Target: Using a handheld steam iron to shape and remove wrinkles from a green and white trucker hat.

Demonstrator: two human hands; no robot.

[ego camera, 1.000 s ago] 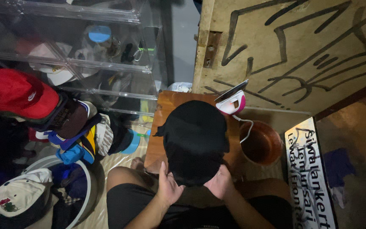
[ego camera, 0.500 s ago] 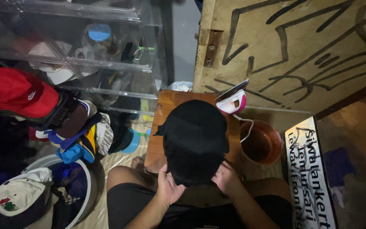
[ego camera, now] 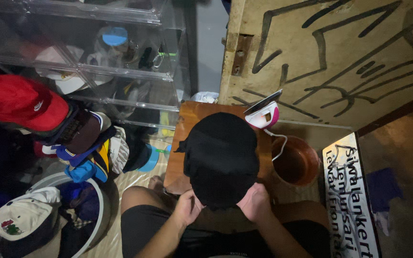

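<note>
On the small wooden table (ego camera: 180, 143), a black cap (ego camera: 222, 157) is gripped at six o'clock by the left hand (ego camera: 187, 208) and right hand (ego camera: 254, 203). A pink-and-white iron (ego camera: 264, 114) is stood at one o'clock, against the marked wooden door (ego camera: 331, 52).

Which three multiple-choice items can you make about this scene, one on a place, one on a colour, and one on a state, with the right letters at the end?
1. Where does the clothes iron stand?
A. on the far right corner of the wooden board
B. inside the brown pot
C. on the stack of caps

2. What colour is the cap on top of the stack at the left?
A. white
B. red
C. green

3. How is the black cap held?
A. by the left hand alone
B. by no hand
C. by both hands, the right hand too, at its near edge

Answers: 1 A, the iron stands upright on the board beside the pot. 2 B, the topmost cap is red. 3 C, one hand grips each side of the near edge.
</note>
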